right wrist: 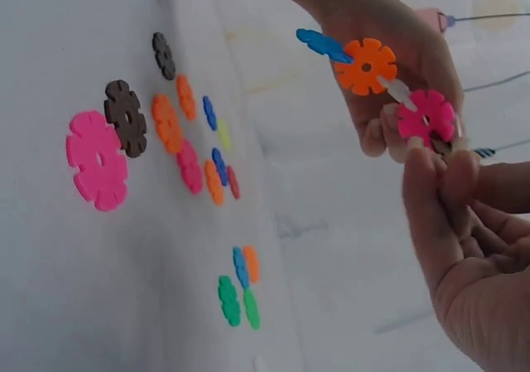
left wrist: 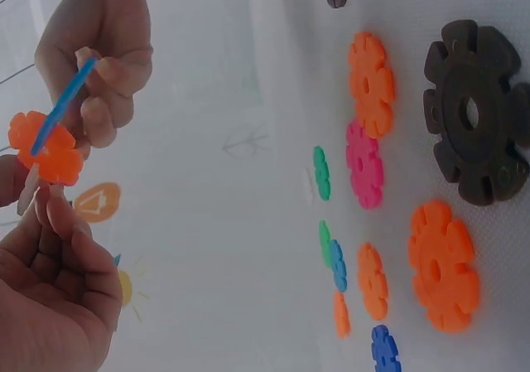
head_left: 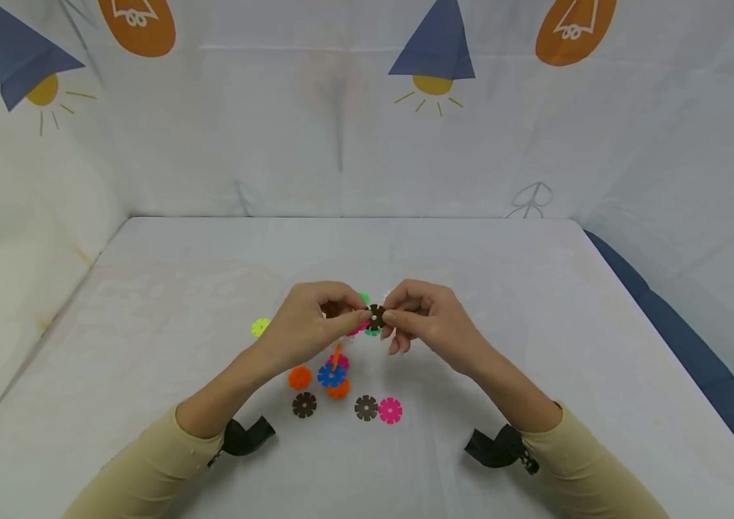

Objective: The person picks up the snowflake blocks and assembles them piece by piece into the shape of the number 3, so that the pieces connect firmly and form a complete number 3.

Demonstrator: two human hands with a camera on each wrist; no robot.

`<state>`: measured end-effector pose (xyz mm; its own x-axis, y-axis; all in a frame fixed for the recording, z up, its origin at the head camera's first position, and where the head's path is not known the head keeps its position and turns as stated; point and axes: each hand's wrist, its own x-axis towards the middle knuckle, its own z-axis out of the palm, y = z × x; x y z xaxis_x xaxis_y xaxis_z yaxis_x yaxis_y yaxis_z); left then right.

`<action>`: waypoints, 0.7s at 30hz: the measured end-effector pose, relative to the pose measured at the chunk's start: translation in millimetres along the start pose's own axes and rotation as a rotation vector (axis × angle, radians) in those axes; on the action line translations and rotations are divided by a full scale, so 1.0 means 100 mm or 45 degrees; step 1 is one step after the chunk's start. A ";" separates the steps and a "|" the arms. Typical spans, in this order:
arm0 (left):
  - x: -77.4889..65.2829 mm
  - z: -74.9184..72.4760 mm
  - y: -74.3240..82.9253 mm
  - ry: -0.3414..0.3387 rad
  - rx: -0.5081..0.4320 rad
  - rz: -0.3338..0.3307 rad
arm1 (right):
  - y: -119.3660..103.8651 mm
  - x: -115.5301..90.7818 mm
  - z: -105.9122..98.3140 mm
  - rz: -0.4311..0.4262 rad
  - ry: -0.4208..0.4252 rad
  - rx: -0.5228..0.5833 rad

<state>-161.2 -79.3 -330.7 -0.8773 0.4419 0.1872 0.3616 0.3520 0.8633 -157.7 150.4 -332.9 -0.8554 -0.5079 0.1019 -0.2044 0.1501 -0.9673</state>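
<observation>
Chained plastic discs (right wrist: 366, 67) are held up between two hands over the middle of the worktop (head_left: 198, 288). Leftmost, a yellow disc (head_left: 260, 328) lies near the left hand (head_left: 305, 317), which appears to pinch the chain at its pink disc (right wrist: 426, 117); a thumb set close to the joint should keep the push from bending the other links. Nearer the person, a loose orange disc (head_left: 299, 378) and a dark disc (head_left: 304, 405) lie flat.

Next comes the chain's free end, a blue disc (head_left: 332, 375), joined to an orange link (left wrist: 58, 158) and a pale link (right wrist: 397, 92). That tail hangs unsupported, so slow, small movements would suit it.

Further right, a brown disc (head_left: 376, 317) is right up against the pink one. Fingers cover the joint, so I cannot tell whether the notches have met. Best to turn the two square to each other, line up slot with slot and press straight in; twisting could pop a neighbour loose. Below lie a grey-brown disc (head_left: 366, 408) and a loose pink disc (head_left: 389, 411).

Rightmost, the right hand (head_left: 445, 321) grips the brown disc's outer edge between thumb and finger, a good hold that leaves the inner notches free.
</observation>
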 end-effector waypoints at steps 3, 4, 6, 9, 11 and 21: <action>0.00 -0.02 0.00 0.052 0.008 0.036 | -0.01 0.00 -0.03 0.104 -0.118 -0.144; -0.01 -0.03 0.00 0.065 0.010 0.034 | 0.00 0.00 -0.03 0.144 -0.165 -0.215; -0.01 -0.04 0.00 0.078 -0.004 0.013 | 0.02 -0.01 -0.02 0.211 -0.281 -0.372; -0.01 -0.05 -0.01 0.079 -0.030 -0.030 | 0.08 -0.02 0.04 0.255 -0.453 -0.615; -0.01 -0.05 -0.01 0.075 -0.056 -0.052 | 0.11 -0.03 0.09 0.279 -0.536 -0.750; -0.01 -0.08 -0.01 0.067 -0.133 -0.117 | 0.15 -0.10 0.34 0.351 -0.629 -1.155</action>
<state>-163.6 -86.7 -328.2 -0.9217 0.3665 0.1269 0.2462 0.3000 0.9216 -135.8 129.1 -356.6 -0.6803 -0.6168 -0.3959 -0.4853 0.7838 -0.3874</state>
